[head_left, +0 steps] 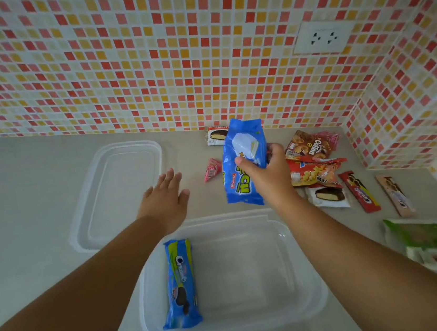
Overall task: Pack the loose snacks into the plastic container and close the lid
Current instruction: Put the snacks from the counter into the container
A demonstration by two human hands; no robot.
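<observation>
The right hand (pixel 261 176) is gripping a blue pack (pixel 244 162) just right of the frame's centre, thumb across its front and fingers curled behind, and is holding it in the air above the counter (pixel 22 189), beyond the far rim of the container (pixel 304 287). The left hand (pixel 164 196) is reaching forward at centre left with its fingers straight and spread, holding nothing; it is hovering between the container and the lid (pixel 121 188), and whether it is touching the counter cannot be told.

The clear container is sitting open at lower centre. One blue cookie roll (pixel 181 282) is lying inside along its left wall. The lid is lying flat in the middle left of the frame, apart from the container.

Loose snacks are lying at centre right, near the tiled corner: a pink pouch (pixel 212 169), a pie pack (pixel 216 136) by the wall, a brown bag (pixel 310 147), an orange bag (pixel 314 174), a white pie pack (pixel 328 196), a red bar (pixel 359 192), a tan bar (pixel 394 194) and a green pack (pixel 429 235) at the right edge.
</observation>
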